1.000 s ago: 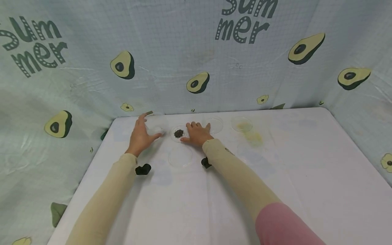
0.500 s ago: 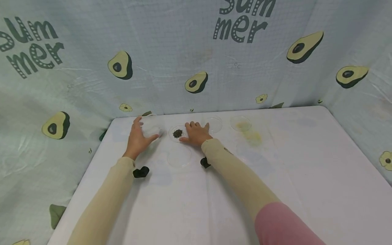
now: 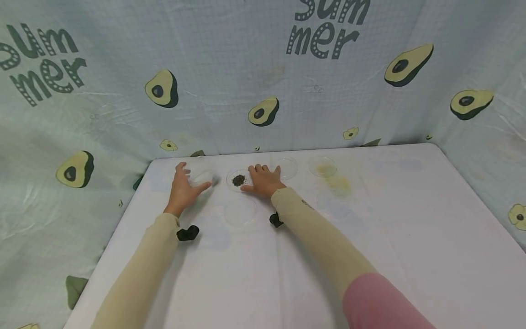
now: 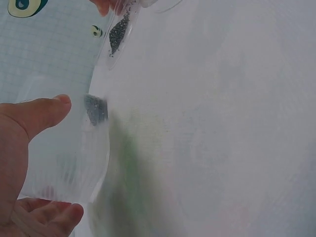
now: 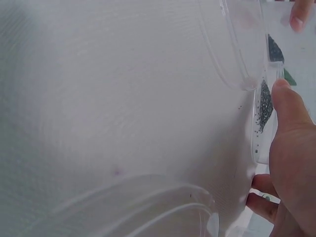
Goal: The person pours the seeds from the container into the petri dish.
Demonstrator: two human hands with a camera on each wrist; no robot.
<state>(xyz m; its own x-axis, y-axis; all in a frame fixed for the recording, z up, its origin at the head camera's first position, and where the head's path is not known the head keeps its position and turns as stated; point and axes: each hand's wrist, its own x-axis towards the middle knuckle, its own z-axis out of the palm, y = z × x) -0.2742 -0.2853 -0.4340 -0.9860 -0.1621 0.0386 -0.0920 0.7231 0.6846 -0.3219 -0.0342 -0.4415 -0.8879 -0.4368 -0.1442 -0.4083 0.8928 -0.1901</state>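
My left hand [image 3: 182, 189] holds a clear plastic cup [image 3: 203, 177] at the table's far left. In the left wrist view, thumb and fingers lie on opposite sides of the cup [image 4: 66, 153], and dark granules [image 4: 96, 109] show near its end. My right hand [image 3: 265, 179] rests beside a shallow clear petri dish [image 3: 231, 183] with a small heap of dark granules [image 3: 238, 180]. The right thumb touches the rim of the dish [image 5: 261, 155], and the other fingers reach round its right side. Whether the cup touches the table is unclear.
More clear round dishes lie about: an outlined one [image 3: 240, 211] nearer me, one [image 3: 287, 168] right of my right hand, and one [image 3: 322, 167] over a yellowish patch. A printed cloth [image 3: 222, 82] hangs behind the white table [image 3: 255, 274].
My left hand has come slightly left and toward me with the cup, its fingers now lower. The right hand stays at the petri dish.
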